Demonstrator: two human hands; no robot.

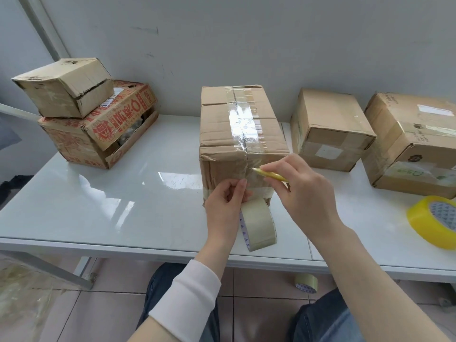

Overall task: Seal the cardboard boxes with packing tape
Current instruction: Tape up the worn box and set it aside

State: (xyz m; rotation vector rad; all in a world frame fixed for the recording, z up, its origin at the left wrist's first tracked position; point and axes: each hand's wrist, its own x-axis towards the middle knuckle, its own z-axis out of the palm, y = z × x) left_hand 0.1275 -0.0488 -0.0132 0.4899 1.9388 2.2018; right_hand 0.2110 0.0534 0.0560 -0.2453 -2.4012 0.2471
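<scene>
A tall brown cardboard box [222, 134] stands in the middle of the white table [123, 206], with clear tape running along its top seam and down its front face. My left hand [225, 206] pinches the tape strip against the box front, and a pale tape roll [260, 224] hangs just below it. My right hand [303, 191] grips a small yellow cutter [271, 175] whose tip touches the tape on the box front, just above the left thumb.
Two brown boxes [330, 129] [414, 141] stand at the right, with a yellow tape roll [429, 220] near the table's front right. At the left a small box [64, 87] sits on a red-printed open box [98, 129]. Another tape roll [306, 282] lies on the floor.
</scene>
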